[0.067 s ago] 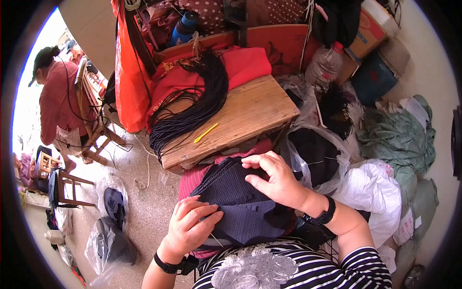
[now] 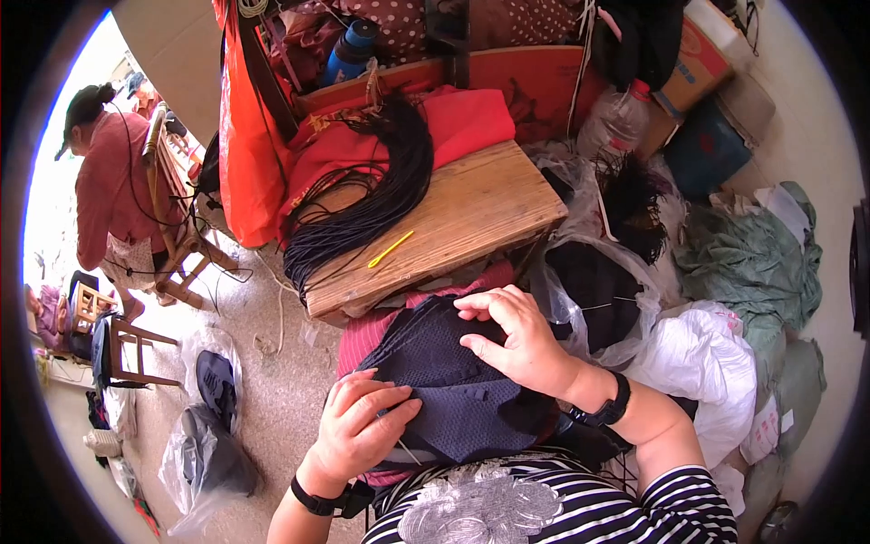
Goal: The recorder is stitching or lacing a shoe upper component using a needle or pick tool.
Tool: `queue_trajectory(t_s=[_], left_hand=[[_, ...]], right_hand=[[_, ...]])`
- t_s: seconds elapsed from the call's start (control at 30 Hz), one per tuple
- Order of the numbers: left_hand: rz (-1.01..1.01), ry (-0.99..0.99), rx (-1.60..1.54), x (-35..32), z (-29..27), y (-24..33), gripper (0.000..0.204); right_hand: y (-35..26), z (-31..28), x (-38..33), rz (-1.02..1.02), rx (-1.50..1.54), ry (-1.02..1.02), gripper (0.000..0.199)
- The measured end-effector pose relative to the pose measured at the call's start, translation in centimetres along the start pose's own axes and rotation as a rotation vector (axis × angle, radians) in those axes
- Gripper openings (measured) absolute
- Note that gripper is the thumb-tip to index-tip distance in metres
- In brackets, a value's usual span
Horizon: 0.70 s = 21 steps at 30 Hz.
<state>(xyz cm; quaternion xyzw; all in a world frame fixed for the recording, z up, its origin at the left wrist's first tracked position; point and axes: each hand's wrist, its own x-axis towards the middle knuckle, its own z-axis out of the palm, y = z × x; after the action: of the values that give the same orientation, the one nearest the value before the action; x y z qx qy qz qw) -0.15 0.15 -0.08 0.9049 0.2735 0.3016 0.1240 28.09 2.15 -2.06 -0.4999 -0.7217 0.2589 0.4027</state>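
Bag (image 2: 645, 308) on the right, clear plastic, black material (image 2: 589, 290) bundled inside; a see-through bag (image 2: 192, 358) on the floor holds a dark shoe-like piece (image 2: 216, 381). On the lap between the hands, dark knitted fabric (image 2: 480, 417)! Left hand (image 2: 361, 424) pinches its left edge; right hand (image 2: 509, 337) curves at the top, thumb and forefinger apart. It points away, toward the wooden tabletop (image 2: 471, 213) (folded, so its long axis can't be told).
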Motion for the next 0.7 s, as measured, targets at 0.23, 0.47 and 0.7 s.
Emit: queue_trajectory(t_s=[0.23,0.47,0.7], left_hand=[[-0.087,0.049,0.01,-0.3,-0.1,1.6,0.042],[0.007,-0.042,-0.056,0.5,-0.6,1.0,0.024],[0.023,0.0,-0.133,-1.1,-0.3,1.7,0.025]], right_hand=[[-2.3,-1.8,-0.1,0.012,-0.064,-0.069,0.027],[-2.5,-3.6,-0.1,0.203,0.672,-0.533,0.014],[0.4,0.2,1.9,-0.075,-0.011,-0.083,0.031]])
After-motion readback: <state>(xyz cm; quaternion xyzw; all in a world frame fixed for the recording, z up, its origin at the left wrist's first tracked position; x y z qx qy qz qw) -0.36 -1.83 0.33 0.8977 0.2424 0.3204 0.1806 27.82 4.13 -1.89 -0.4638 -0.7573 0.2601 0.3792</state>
